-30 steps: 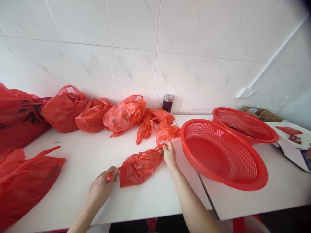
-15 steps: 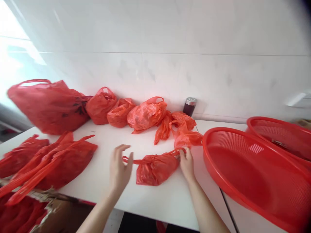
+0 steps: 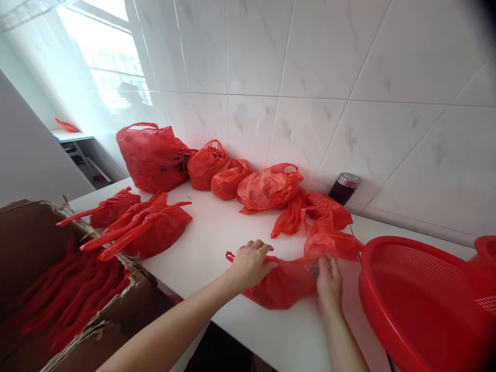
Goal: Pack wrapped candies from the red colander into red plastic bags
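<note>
The left hand (image 3: 250,266) lay open, fingers spread, pressing on a red plastic bag (image 3: 281,284) stretched between both hands on the white table (image 3: 209,232); the right hand (image 3: 329,284) had closed on its right end.

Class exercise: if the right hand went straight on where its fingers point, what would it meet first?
Probably the crumpled red bag just ahead of the right hand, though depth is unclear and they may already touch.
</note>
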A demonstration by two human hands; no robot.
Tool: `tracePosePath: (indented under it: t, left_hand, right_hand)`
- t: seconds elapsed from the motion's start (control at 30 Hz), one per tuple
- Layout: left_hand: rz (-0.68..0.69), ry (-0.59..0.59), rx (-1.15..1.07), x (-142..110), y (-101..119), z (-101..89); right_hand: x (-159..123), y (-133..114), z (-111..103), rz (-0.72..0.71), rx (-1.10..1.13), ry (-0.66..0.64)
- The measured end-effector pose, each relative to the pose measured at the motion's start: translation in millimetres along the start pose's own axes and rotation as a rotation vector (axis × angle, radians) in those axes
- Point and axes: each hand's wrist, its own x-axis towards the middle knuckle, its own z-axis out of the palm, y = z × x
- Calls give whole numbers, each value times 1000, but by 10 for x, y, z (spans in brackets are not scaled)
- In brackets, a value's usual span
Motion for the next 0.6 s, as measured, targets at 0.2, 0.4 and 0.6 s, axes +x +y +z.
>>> tracePosePath:
  t: [0.2,0.4,0.6]
  left_hand:
    - [-19,-108,-118,54,35,27]
    - [-75,-75,-427,-430,-318,-971]
    - [-428,291,-903,-1497,-828,-2253]
  right_hand:
    - [-29,-4,-40,29,-20,-7]
    - [-74,-25,-3,33,-211,-227]
    - [-50,111,-27,-72,-499,-277]
